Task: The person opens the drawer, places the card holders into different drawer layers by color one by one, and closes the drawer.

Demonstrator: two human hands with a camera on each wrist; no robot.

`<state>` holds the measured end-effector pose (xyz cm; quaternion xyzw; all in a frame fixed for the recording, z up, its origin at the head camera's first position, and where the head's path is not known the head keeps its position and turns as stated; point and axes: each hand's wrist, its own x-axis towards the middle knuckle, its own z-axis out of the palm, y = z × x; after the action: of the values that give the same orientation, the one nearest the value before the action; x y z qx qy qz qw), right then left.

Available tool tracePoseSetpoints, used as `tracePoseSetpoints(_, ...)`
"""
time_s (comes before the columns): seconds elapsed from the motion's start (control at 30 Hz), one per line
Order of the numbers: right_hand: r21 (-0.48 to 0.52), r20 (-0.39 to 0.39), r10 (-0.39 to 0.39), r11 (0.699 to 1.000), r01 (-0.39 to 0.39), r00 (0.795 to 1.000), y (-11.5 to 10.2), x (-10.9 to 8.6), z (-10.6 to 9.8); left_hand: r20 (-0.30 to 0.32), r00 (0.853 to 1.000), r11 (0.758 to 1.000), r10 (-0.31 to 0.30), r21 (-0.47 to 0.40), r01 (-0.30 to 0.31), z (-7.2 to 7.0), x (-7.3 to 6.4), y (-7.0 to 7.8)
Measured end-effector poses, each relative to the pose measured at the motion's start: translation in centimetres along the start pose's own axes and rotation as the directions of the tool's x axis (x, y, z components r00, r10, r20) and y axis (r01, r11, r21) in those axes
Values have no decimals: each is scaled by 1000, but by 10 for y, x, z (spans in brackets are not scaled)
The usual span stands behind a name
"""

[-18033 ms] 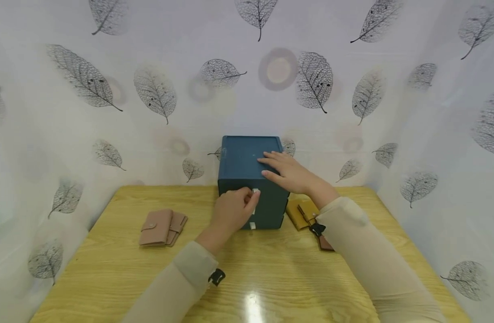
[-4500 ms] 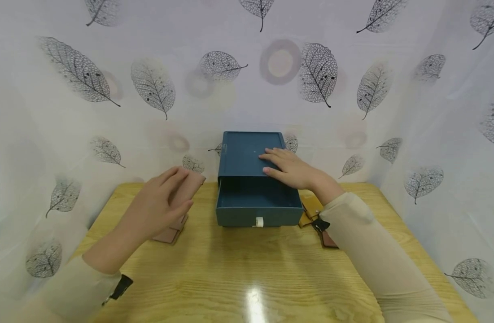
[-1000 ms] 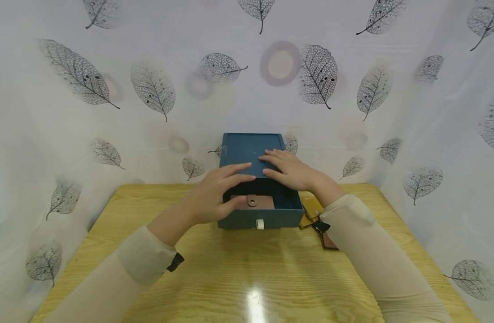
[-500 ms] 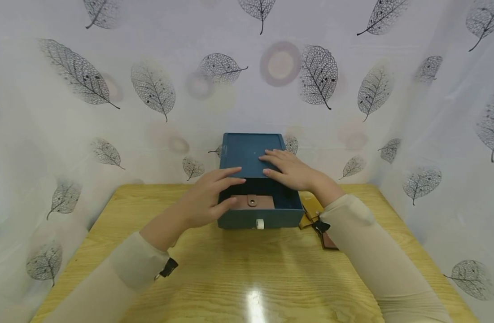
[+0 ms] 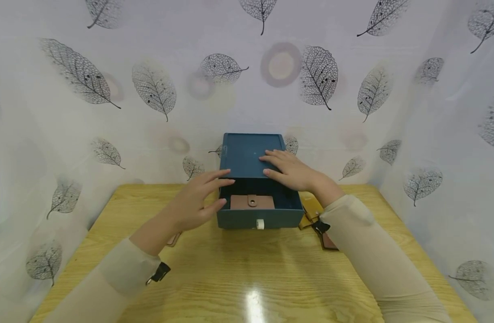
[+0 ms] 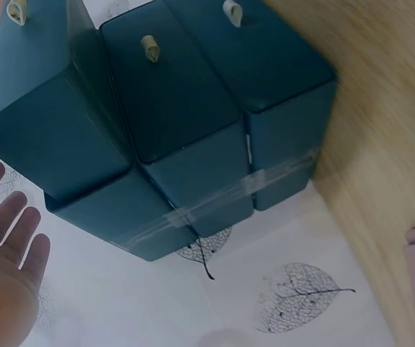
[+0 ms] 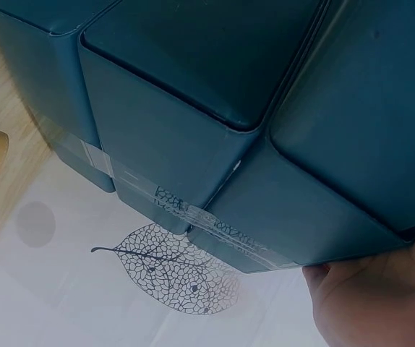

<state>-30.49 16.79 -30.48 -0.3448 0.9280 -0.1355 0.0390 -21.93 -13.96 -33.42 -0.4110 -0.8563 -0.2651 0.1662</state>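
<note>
A blue drawer unit (image 5: 247, 154) of three stacked drawers stands at the back of the table. Its top drawer (image 5: 234, 220), with a white pull tab (image 5: 260, 224), is pulled out. Inside lies a pink snap-flap wallet (image 5: 240, 202) near the drawer's front wall. My left hand (image 5: 192, 202) hovers just left of the drawer, fingers spread and holding nothing. On top of the unit rests my right hand (image 5: 289, 170), fingers extended. The left wrist view has the drawer tilted past the left hand's fingers (image 6: 30, 249); the right wrist view has the right hand (image 7: 377, 300) at the unit's edge.
Yellow wallets (image 5: 312, 207) and a brownish-red one (image 5: 329, 242) lie right of the unit, partly behind the right sleeve. Another pink wallet (image 5: 173, 239) is mostly hidden behind my left hand. A leaf-print cloth (image 5: 230, 103) hangs close behind the unit.
The drawer was shut in the oldest frame, then pulled out while my left hand carried the pink wallet. That wallet is now inside, and my left hand has drawn back leftward. The right hand stays put.
</note>
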Motion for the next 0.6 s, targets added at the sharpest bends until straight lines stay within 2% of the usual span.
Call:
tracePoseSetpoints(0.4, 6, -6, -3, 1000, 3, 1000, -1, -2, 1, -50, 999, 1000, -18, 3, 19, -3, -17, -9)
tracePoseSetpoints(0.6, 4, -10, -9, 1000, 9, 1000, -1, -1, 2, -90, 996, 1000, 0, 18, 1, -4, -26, -16)
